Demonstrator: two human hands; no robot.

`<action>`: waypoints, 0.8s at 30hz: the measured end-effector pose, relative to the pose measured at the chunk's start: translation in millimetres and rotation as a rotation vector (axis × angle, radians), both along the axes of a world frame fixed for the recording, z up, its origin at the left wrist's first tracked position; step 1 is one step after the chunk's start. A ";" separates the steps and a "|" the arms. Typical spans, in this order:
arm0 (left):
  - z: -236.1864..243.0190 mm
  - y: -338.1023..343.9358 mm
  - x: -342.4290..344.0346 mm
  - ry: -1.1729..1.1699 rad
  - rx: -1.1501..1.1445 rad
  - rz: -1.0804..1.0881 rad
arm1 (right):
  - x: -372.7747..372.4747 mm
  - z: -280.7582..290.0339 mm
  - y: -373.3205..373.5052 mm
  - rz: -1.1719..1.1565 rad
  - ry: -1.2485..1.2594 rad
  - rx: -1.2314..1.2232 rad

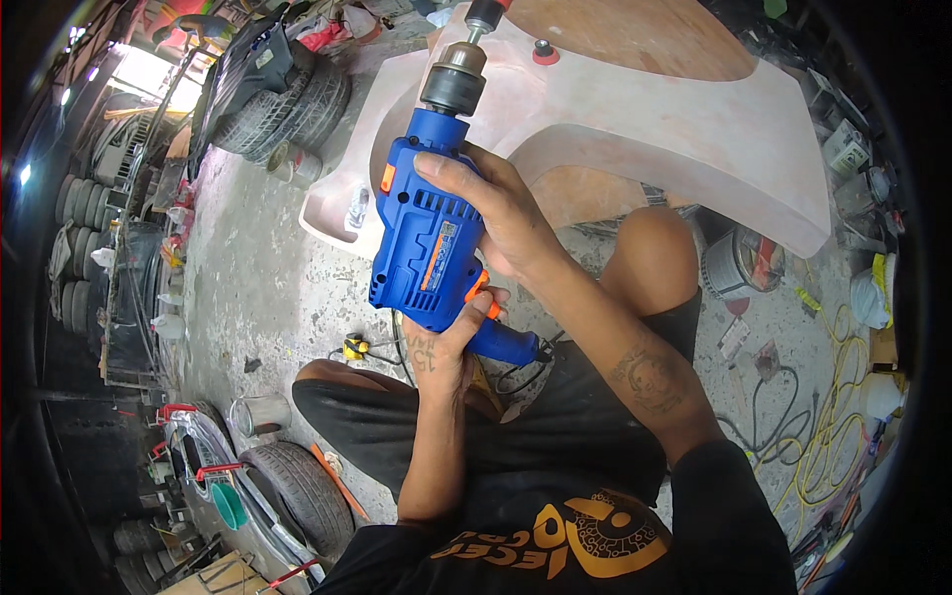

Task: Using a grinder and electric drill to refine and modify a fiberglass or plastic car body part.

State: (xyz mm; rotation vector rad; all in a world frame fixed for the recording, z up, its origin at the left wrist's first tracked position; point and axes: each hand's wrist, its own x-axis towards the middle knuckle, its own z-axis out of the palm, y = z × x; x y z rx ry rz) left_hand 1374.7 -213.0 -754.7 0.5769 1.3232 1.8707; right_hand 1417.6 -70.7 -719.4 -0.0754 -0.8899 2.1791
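Observation:
A blue power drill (424, 233) with orange switches is held up in front of me, its chuck (454, 84) toward the far side. My left hand (446, 332) grips it near the handle and the orange trigger (478, 288). Around the front of the drill body wraps my right hand (506, 203), thumb lying on top and fingers mostly hidden behind. A metal shaft with a dark, red-tipped fitting (484, 14) sits in the chuck, cut off by the upper edge. Beyond the drill lies a large pale curved panel (684, 119), with a small red-and-black round piece (544, 53) on it.
Stacked tires (288, 109) stand at the far left, and another tire (297, 491) lies near left beside a can (261, 414). A metal bucket (736, 264) is at the right. Yellow hose (833, 382) and dark cable (788, 436) coil on the concrete floor.

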 end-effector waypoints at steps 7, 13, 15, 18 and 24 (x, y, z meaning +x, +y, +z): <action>-1.6 -1.0 -5.1 0.108 -0.047 -0.027 | -1.2 -4.4 2.1 -0.009 -0.003 -0.007; 4.1 -0.5 -4.4 0.149 -0.115 -0.049 | 2.2 -0.3 2.3 -0.009 -0.004 0.018; 6.6 0.0 -2.2 0.131 -0.134 -0.019 | 1.7 0.6 2.0 -0.012 0.008 -0.003; 5.4 0.1 -2.4 0.141 -0.127 -0.024 | 0.7 -1.9 4.0 -0.016 0.022 -0.009; 8.0 1.4 3.6 0.208 -0.078 0.022 | -0.1 -3.0 5.7 -0.033 0.019 -0.009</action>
